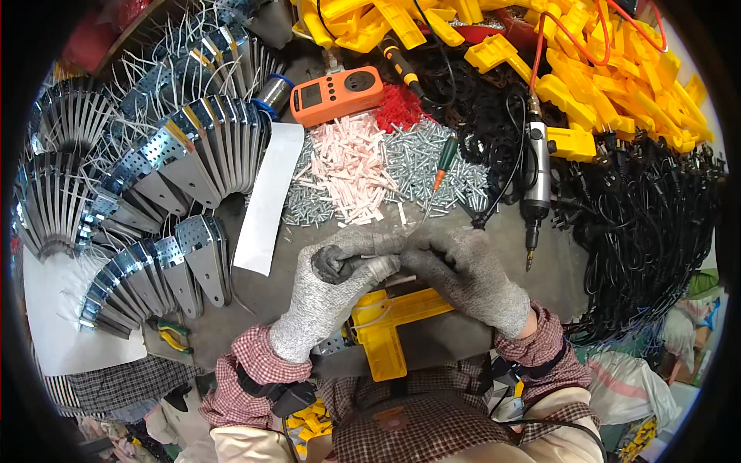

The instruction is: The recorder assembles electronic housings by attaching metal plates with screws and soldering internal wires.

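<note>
My left hand and my right hand, both in grey work gloves, meet fingertip to fingertip above the near part of the bench. Their fingers are pinched together; whatever sits between the tips is too small and too covered to name. Just below them lies a yellow plastic housing with a long arm reaching right and a white wire across it. A perforated metal plate shows at its left, partly behind my left wrist. Beyond the fingers are pale pink strips and a heap of silver screws.
Fanned metal blades with wires crowd the left. A white paper strip, an orange meter and a green-handled screwdriver lie farther off. To the right are an electric screwdriver, black cables and piled yellow housings.
</note>
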### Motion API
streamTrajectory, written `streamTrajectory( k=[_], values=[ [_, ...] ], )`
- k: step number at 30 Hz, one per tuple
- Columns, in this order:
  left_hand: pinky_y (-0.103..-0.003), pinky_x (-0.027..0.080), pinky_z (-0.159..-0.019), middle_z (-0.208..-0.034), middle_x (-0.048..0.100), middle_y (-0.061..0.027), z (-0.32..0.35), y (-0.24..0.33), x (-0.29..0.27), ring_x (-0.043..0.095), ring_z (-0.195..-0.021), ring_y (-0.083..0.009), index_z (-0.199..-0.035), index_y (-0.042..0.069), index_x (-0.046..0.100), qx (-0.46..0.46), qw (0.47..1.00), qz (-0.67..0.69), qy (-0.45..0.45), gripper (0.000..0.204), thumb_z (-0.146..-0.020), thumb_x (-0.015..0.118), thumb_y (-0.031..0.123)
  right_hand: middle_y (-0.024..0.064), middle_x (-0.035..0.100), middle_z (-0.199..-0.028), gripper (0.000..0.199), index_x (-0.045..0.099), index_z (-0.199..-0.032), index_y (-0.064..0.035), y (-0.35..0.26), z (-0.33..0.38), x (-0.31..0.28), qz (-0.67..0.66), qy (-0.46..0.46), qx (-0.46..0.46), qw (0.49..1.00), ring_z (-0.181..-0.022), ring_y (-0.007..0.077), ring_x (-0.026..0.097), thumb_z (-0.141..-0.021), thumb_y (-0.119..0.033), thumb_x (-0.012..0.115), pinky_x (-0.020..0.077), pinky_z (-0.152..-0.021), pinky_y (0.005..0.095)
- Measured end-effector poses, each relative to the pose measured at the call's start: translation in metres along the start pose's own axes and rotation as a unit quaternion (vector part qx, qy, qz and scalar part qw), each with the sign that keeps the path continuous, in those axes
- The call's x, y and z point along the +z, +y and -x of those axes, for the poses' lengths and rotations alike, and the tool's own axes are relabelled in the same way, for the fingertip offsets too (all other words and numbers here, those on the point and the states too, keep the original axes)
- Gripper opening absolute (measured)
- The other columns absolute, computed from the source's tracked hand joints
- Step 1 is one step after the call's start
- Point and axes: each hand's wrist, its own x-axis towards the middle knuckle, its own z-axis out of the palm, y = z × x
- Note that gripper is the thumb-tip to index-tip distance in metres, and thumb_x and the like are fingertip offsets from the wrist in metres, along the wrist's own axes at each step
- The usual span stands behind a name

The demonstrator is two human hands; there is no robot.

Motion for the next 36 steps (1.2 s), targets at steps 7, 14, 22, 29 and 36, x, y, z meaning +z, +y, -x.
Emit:
streamTrajectory(
  k=[7, 14, 22, 29, 36],
  values=[
    [-0.03, 0.052, -0.08, -0.091, 0.069, -0.0081, -0.005, 0.01, -0.002, 0.065, -0.087, -0.0171, -0.098, -0.001, 0.075, 0.098, 0.983, -0.154, 0.003, 0.012, -0.087, 0.075, 0.003, 0.0256, 0.064, -0.112, 0.073, 0.017, -0.158, -0.0006, 0.01, -0.003, -0.001, -0.109, -0.094, -0.026, 0.989, -0.102, 0.038, 0.067, -0.094, 0.002, 0.053, 0.0534, -0.088, 0.0411],
    [-0.026, 0.054, -0.084, -0.104, 0.067, -0.0061, -0.008, 0.022, -0.015, 0.065, -0.095, -0.012, -0.133, 0.0, 0.055, -0.092, 0.987, 0.122, -0.041, 0.048, -0.09, 0.075, 0.008, 0.0258, 0.063, -0.126, 0.075, 0.01, -0.16, -0.0022, -0.005, -0.003, -0.007, -0.053, 0.006, -0.014, 0.998, -0.097, 0.039, 0.066, -0.097, 0.003, 0.049, 0.0519, -0.089, 0.0381],
    [-0.024, 0.056, -0.072, -0.101, 0.072, -0.0087, -0.005, 0.005, -0.004, 0.068, -0.083, -0.0107, -0.111, -0.004, 0.069, -0.081, 0.992, 0.054, 0.082, 0.019, -0.096, 0.069, 0.008, 0.0258, 0.066, -0.114, 0.046, 0.045, -0.144, -0.0008, -0.001, 0.001, 0.002, 0.03, -0.044, -0.003, 0.999, -0.102, 0.0401, 0.066, -0.099, -0.007, 0.053, 0.0525, -0.084, 0.0436],
    [-0.025, 0.051, -0.071, -0.086, 0.069, -0.0029, -0.011, 0.002, 0.007, 0.062, -0.077, -0.0096, -0.104, -0.002, 0.075, 0.041, 0.994, -0.072, 0.067, 0.017, -0.098, 0.069, 0.013, 0.0263, 0.064, -0.096, 0.036, 0.053, -0.131, -0.0003, 0.01, 0.0, 0.008, 0.085, -0.053, -0.042, 0.994, -0.088, 0.0444, 0.064, -0.102, -0.023, 0.053, 0.0508, -0.077, 0.0507],
    [-0.023, 0.049, -0.071, -0.088, 0.066, -0.0055, -0.002, 0.006, 0.007, 0.058, -0.079, -0.0067, -0.106, 0.0, 0.071, 0.062, 0.993, -0.089, 0.053, 0.019, -0.097, 0.07, 0.017, 0.0275, 0.06, -0.128, 0.043, 0.051, -0.141, -0.002, -0.001, 0.001, -0.004, 0.082, -0.131, 0.009, 0.988, -0.113, 0.042, 0.061, -0.103, -0.02, 0.053, 0.0503, -0.093, 0.046]
  ],
)
